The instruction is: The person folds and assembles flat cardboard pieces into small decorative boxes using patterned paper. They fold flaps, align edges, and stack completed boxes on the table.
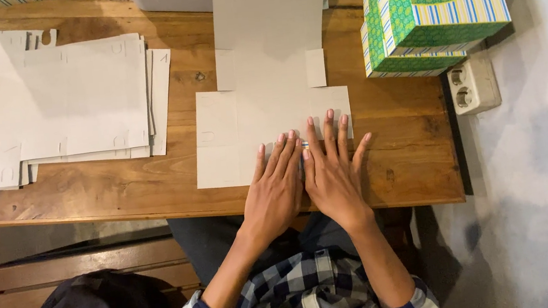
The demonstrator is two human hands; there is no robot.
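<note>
Head view: left hand [276,188] and right hand [333,168] are pressing flat, fingers spread, on the grey die-cut cardboard box blank [264,124] — uneven pressure is risking a crooked crease.

Flat carton blank [263,118] lies centre of the table [410,160]; left hand [276,188] and right hand [333,171] side by side on its lower right part. Stack of blanks [58,102] at upper left, 2 folded boxes [432,8] at upper right, wall socket [473,82] just below them.
</note>
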